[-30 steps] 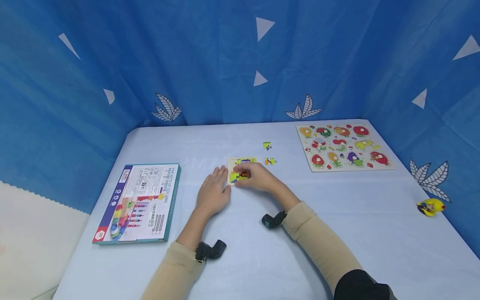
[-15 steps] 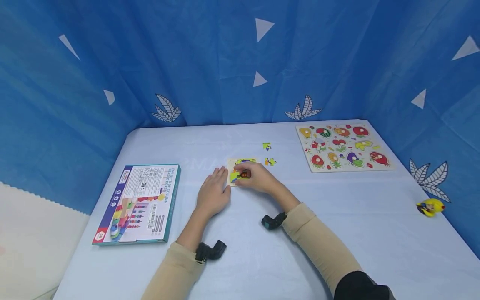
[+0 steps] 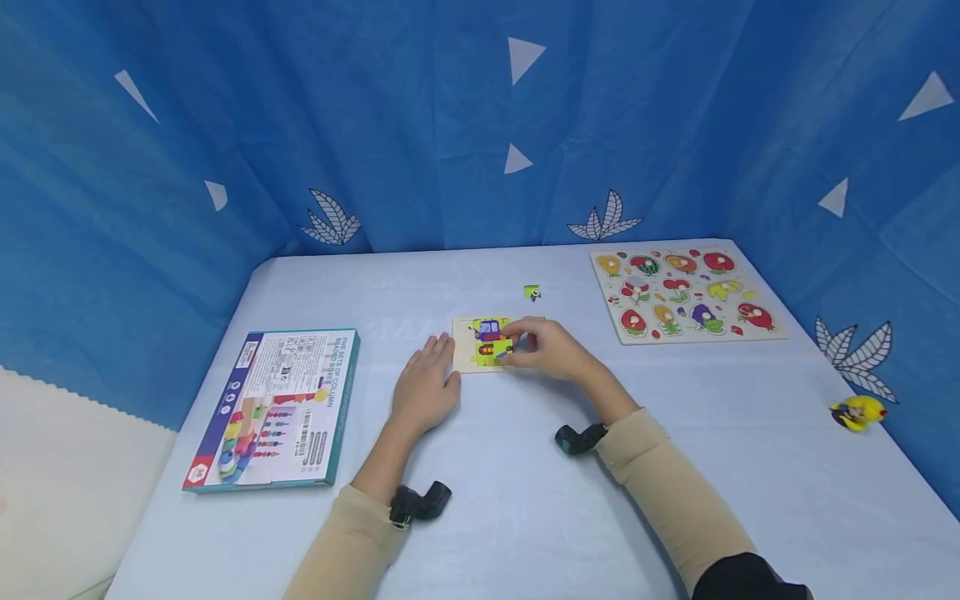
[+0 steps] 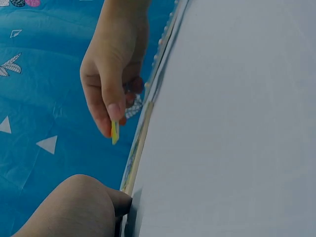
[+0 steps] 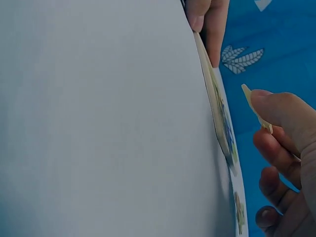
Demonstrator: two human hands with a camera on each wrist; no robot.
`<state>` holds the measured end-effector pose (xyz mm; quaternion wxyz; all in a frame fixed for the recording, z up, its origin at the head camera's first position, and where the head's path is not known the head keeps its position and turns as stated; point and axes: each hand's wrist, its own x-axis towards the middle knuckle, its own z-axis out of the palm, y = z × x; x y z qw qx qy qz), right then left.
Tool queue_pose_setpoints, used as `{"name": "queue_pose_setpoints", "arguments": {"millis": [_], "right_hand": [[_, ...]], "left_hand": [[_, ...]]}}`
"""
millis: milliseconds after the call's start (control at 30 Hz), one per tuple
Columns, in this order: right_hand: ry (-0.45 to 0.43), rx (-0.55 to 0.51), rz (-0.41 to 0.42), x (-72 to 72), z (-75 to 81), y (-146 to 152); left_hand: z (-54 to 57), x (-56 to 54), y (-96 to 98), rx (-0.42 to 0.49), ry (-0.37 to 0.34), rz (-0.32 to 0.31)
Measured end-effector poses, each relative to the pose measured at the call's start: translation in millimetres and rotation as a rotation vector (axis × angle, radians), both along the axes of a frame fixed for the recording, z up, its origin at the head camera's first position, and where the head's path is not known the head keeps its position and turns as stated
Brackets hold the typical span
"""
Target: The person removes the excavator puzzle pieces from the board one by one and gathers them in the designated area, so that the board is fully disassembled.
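A small wooden jigsaw board (image 3: 462,354) with a vehicle picture in its frame lies on the table. My left hand (image 3: 426,385) rests at the board's left edge, fingers straight and thumb at its near corner. Above the board's right side, my right hand (image 3: 553,350) pinches a yellow-green puzzle piece (image 5: 256,111) between thumb and fingers. In the right wrist view that piece is raised clear of the board. A loose puzzle piece (image 3: 532,292) lies behind the board; another puzzle piece (image 5: 239,212) lies beyond it, mostly hidden by my right hand in the head view.
A boxed bead toy (image 3: 273,408) lies at the left. A fruit peg puzzle (image 3: 686,292) sits at the back right, and a yellow toy figure (image 3: 857,413) near the right edge. Blue cloth (image 3: 420,125) hangs behind the table.
My right hand has moved right with the puzzle piece, from over the board's middle to its right side, uncovering more of the vehicle picture. My left hand stays in place.
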<state>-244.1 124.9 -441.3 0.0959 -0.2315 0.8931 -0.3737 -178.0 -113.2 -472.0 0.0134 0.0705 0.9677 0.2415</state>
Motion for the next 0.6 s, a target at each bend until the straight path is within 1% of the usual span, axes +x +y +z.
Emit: {"name": "queue_pose_setpoints", "arguments": {"millis": [167,333,600], "right_hand": [[-0.010,0.020,-0.032,2.0,1.9,25.7],[-0.003,0.042,-0.042,2.7,-1.5,46.7],[0.002,0.047,-0.020,4.0,-6.9,58.2]], "left_hand": [[-0.3,-0.1,0.5,0.000,-0.001,0.004],[-0.1,-0.1,0.7,0.001,0.001,0.006],[-0.7,0.0,0.3,0.011,0.006,0.006]]}}
